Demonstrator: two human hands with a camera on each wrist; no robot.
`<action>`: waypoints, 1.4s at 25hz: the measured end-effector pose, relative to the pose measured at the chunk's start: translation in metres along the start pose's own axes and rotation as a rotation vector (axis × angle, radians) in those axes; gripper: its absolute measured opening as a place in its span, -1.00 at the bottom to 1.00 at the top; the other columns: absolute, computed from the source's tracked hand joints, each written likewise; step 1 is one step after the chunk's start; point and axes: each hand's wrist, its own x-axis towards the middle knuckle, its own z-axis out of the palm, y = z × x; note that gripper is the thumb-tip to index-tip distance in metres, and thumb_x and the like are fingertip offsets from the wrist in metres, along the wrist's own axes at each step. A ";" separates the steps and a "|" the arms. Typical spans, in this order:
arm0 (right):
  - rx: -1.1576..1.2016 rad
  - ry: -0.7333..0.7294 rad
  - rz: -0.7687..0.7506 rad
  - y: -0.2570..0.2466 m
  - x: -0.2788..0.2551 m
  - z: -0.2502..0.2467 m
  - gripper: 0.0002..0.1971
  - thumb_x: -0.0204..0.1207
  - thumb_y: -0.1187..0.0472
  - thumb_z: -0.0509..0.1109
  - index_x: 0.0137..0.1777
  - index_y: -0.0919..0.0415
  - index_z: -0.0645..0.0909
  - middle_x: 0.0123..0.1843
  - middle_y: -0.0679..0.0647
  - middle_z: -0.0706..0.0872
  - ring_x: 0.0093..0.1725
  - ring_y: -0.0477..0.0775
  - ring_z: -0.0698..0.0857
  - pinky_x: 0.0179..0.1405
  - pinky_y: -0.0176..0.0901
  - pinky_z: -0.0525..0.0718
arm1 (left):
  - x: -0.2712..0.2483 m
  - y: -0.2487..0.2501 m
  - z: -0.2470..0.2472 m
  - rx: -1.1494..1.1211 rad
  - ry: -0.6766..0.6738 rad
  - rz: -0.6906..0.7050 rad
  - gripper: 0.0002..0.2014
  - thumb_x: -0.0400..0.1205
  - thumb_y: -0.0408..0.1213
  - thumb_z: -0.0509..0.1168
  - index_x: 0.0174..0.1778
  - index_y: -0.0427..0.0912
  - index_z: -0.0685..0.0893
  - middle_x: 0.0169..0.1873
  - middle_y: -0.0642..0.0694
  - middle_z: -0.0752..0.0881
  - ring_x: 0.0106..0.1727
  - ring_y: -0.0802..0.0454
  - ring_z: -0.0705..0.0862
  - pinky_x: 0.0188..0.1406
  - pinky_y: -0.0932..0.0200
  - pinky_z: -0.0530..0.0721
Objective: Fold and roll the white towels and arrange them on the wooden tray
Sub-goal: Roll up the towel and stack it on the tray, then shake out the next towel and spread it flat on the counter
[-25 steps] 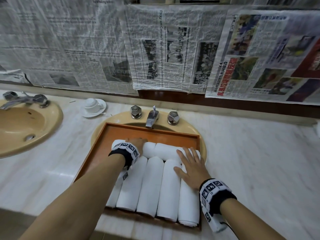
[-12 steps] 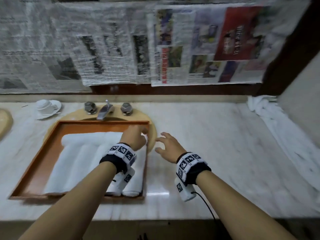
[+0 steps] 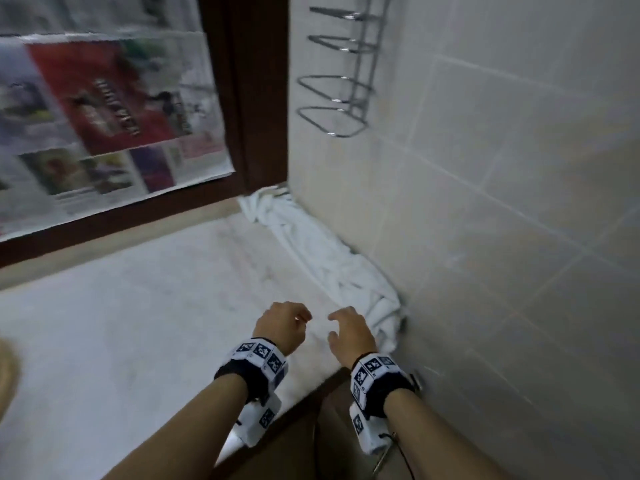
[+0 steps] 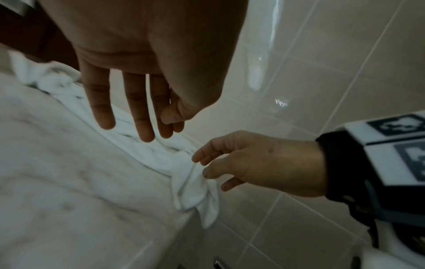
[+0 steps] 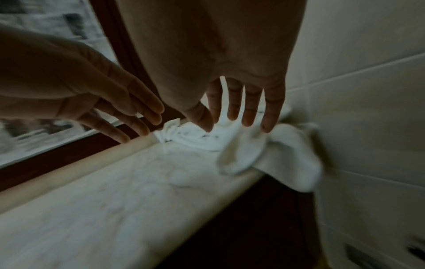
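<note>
A crumpled white towel (image 3: pixel 325 258) lies stretched along the tiled wall at the right end of the marble counter (image 3: pixel 138 323), and its front end droops over the counter edge (image 5: pixel 287 172). My left hand (image 3: pixel 294 318) hovers just left of that end with its fingers (image 4: pixel 138 112) straight and nothing in them. My right hand (image 3: pixel 341 327) is over the towel's front end, fingers (image 5: pixel 239 109) spread just above the cloth (image 4: pixel 190 182) and gripping nothing. The wooden tray and the rolled towels are out of view.
The tiled wall (image 3: pixel 485 202) closes off the counter on the right, with a metal wire rack (image 3: pixel 336 98) mounted high on it. Newspaper (image 3: pixel 86 116) covers the dark-framed mirror behind the counter. A beige sink rim (image 3: pixel 7 368) shows at the far left.
Both hands have left the rolled towels on the tray and moved right to the crumpled towel by the wall. The view has swung right, so the tray has dropped out of sight.
</note>
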 end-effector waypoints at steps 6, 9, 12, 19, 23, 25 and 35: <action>0.045 0.114 0.142 0.096 0.010 -0.015 -0.60 0.48 0.43 0.28 0.26 0.08 0.62 0.39 0.11 0.40 0.39 0.17 0.40 0.34 -0.14 0.46 | 0.060 0.069 0.079 0.181 -0.125 0.056 -0.67 0.67 -0.18 0.26 0.37 0.03 0.60 0.28 0.00 0.67 0.27 -0.05 0.63 0.24 0.04 0.60; 0.126 0.114 0.045 0.114 0.020 -0.009 -0.58 0.44 0.51 0.31 0.26 0.20 0.66 0.35 0.17 0.52 0.37 0.22 0.45 0.41 -0.07 0.43 | 0.078 0.069 0.105 0.245 -0.216 -0.026 -0.61 0.64 -0.03 0.34 0.35 -0.11 0.59 0.26 -0.13 0.65 0.27 -0.14 0.63 0.20 0.05 0.58; 0.165 0.082 0.011 0.123 0.026 -0.013 -0.60 0.48 0.51 0.29 0.30 0.26 0.65 0.33 0.20 0.55 0.34 0.20 0.50 0.38 -0.16 0.40 | 0.081 0.071 0.113 0.319 -0.230 -0.033 -0.82 0.62 -0.28 0.28 0.06 -0.22 0.72 0.05 -0.20 0.72 0.05 -0.20 0.70 -0.02 0.08 0.65; -0.004 0.137 -0.108 0.064 0.037 -0.063 -0.43 0.36 -0.17 0.54 0.35 -0.03 0.57 0.31 -0.07 0.47 0.28 0.01 0.45 0.20 0.00 0.56 | 0.067 0.102 0.007 -0.392 0.043 0.000 -0.91 0.62 -0.41 0.27 -0.09 -0.35 0.65 -0.40 -0.22 0.79 -0.44 0.01 0.80 -0.39 0.21 0.77; 0.103 0.433 -0.405 -0.048 0.062 -0.145 -0.85 0.46 0.24 0.46 0.02 0.20 0.71 -0.01 0.12 0.69 0.01 0.23 0.67 -0.07 0.01 0.64 | 0.042 0.118 -0.127 -0.649 0.306 0.168 -0.82 0.62 -0.57 0.25 -0.05 -0.23 0.67 -0.33 -0.34 0.77 -0.42 -0.07 0.80 -0.33 0.06 0.82; 0.228 0.542 -0.583 -0.108 0.067 -0.193 -0.78 0.34 0.35 0.46 -0.05 0.11 0.75 -0.11 0.08 0.72 -0.12 0.21 0.70 -0.16 0.04 0.68 | 0.019 0.116 -0.198 -0.666 0.506 0.174 -0.78 0.63 -0.59 0.25 -0.17 -0.28 0.76 -0.27 -0.33 0.77 -0.46 0.07 0.78 -0.37 0.20 0.79; 0.287 0.631 -1.072 -0.376 0.020 -0.366 -0.90 0.38 0.14 0.62 -0.17 0.14 0.85 -0.31 0.02 0.81 -0.28 -0.02 0.75 -0.25 -0.32 0.58 | -0.107 0.089 -0.460 -0.012 1.003 0.400 -0.73 0.25 -0.27 0.70 -0.25 -0.14 0.76 -0.33 -0.06 0.81 -0.32 0.16 0.78 -0.12 0.23 0.78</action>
